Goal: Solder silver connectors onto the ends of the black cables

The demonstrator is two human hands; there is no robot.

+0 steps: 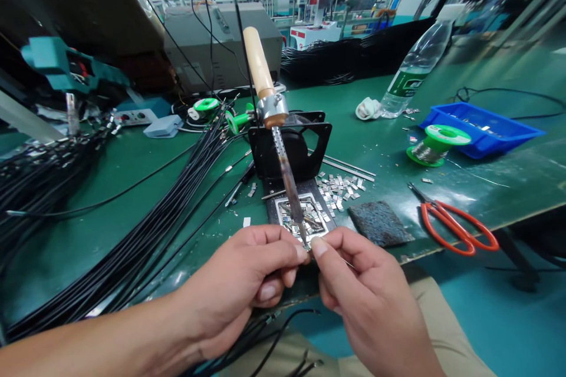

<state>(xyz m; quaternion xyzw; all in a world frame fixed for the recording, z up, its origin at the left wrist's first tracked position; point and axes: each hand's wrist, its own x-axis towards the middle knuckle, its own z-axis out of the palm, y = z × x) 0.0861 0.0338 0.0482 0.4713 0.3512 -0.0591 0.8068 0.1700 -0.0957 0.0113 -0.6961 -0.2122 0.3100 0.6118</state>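
Iron [288, 174] points down to left hand [260, 265] and right hand [362, 283]

The left hand is pinched narrow on a small metal piece [306, 246], mostly hidden at its fingertips. The right hand is pinched too, on a thin wire [348, 261] that shows past its fingers. Their fingertips sit just beside each other. The iron's tip comes down at the metal piece; whether they touch, I cannot tell.

Just past the fingers, under the iron, is a square tray [279, 212] of small metal parts. More loose parts [340, 189] lie right of it, near a rough grey pad [381, 224] and red-handled scissors [460, 227]. Behind the tray stands a black fan [325, 129], and the iron's wooden handle [257, 60] slants up in front.

Bundled black cables [168, 212] spread across the green table [128, 177] on the left. Farther right, 1 green spool [447, 134] stands against a blue bin [517, 132], with 1 clear bottle [409, 79] behind.
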